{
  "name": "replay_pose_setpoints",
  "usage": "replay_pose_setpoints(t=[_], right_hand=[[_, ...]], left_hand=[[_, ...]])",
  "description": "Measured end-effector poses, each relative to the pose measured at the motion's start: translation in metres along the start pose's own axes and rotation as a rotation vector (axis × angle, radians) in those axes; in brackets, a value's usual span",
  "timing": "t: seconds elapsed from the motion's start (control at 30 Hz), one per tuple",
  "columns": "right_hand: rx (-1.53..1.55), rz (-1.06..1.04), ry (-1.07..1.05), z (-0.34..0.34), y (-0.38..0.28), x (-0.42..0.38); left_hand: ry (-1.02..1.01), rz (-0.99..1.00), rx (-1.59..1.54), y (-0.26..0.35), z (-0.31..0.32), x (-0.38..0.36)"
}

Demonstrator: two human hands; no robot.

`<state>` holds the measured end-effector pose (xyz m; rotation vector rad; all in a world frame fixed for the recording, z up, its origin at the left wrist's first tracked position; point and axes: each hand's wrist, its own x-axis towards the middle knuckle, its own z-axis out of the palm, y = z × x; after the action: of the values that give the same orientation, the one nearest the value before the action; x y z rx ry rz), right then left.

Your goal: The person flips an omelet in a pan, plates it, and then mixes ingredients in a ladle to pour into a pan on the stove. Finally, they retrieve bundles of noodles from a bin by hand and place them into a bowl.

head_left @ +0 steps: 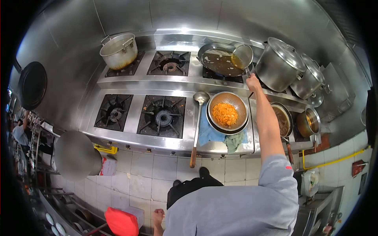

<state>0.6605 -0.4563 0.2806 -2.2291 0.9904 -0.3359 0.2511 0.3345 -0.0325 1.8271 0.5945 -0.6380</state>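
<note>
My right hand (pixel 253 82) is closed around the handle of a large round metal ladle (pixel 245 54). The ladle's bowl is over the right side of a wide dark wok (pixel 201 59) on the back stove, and amber liquid shows in it. Brown oil (pixel 220 63) with pale bits floating on it fills the wok. Down by my side hangs my left hand (pixel 158 216), fingers curled, with nothing visible in it. Nearer on the counter, a perforated metal colander (pixel 232 98) holds shredded orange food (pixel 225 114) and rests in a dark-rimmed bowl. A long wooden-handled ladle (pixel 197 126) lies beside it.
Blue cloth (pixel 206 131) and green cloth (pixel 234 142) lie under the bowls. Large lidded pots (pixel 275 65) stand back right, near a pan (pixel 284 120) and a pot (pixel 307 122). A stained pot (pixel 120 51) sits back left. A red-covered stool (pixel 121 221) is behind me.
</note>
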Motion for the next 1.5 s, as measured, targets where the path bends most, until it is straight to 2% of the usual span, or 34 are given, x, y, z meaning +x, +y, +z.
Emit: replay_pose_setpoints(t=[0.07, 0.2, 0.3, 0.5, 0.67, 0.87, 1.07, 1.1, 1.17, 1.2, 1.3, 1.37, 1.4, 1.47, 1.5], right_hand=[[0.1, 0.096, -0.177, 0.0, -0.007, 0.007], [0.31, 0.116, -0.385, -0.001, 0.002, 0.023], [0.427, 0.235, -0.574, -0.007, -0.001, 0.013], [0.706, 0.223, -0.632, -0.001, 0.001, -0.03], [0.888, 0.213, -0.658, 0.001, 0.015, -0.051], [0.843, 0.171, -0.533, -0.015, 0.007, -0.094], [0.543, 0.034, -0.202, -0.028, 0.01, -0.093], [0.417, 0.007, -0.14, -0.034, 0.01, -0.086], [0.103, -0.311, 0.171, -0.03, 0.039, -0.039], [-0.058, -0.466, 0.324, -0.026, 0.048, -0.022], [-0.131, -0.207, 0.219, -0.046, 0.008, -0.031], [-0.184, -0.269, 0.228, -0.027, 0.037, 0.013], [-0.21, -0.3, 0.232, -0.025, 0.033, 0.01], [-0.046, -0.083, -0.051, -0.024, 0.019, 0.01], [0.036, 0.027, -0.193, -0.023, 0.006, 0.002]], left_hand=[[0.01, -0.023, 0.007, -0.007, 0.003, -0.02], [-0.001, -0.05, -0.035, -0.029, 0.01, -0.041], [0.015, -0.094, -0.015, -0.029, 0.016, -0.045], [0.022, -0.111, -0.008, -0.006, 0.013, 0.007], [0.029, -0.083, -0.04, 0.04, 0.001, 0.058], [0.035, -0.034, 0.002, 0.063, -0.017, 0.075], [0.001, -0.103, -0.005, 0.007, -0.026, 0.06], [0.009, -0.133, 0.0, 0.006, -0.024, 0.054], [0.023, -0.195, 0.012, 0.0, -0.02, 0.035], [0.011, -0.151, 0.062, -0.002, -0.019, 0.029], [-0.025, -0.023, 0.172, -0.015, -0.019, 0.014], [-0.048, 0.061, 0.193, -0.02, -0.02, 0.011], [-0.021, -0.038, 0.101, -0.022, -0.019, 0.013], [0.034, -0.235, -0.084, -0.025, -0.018, 0.017], [0.046, -0.213, -0.116, -0.026, -0.019, 0.017]])
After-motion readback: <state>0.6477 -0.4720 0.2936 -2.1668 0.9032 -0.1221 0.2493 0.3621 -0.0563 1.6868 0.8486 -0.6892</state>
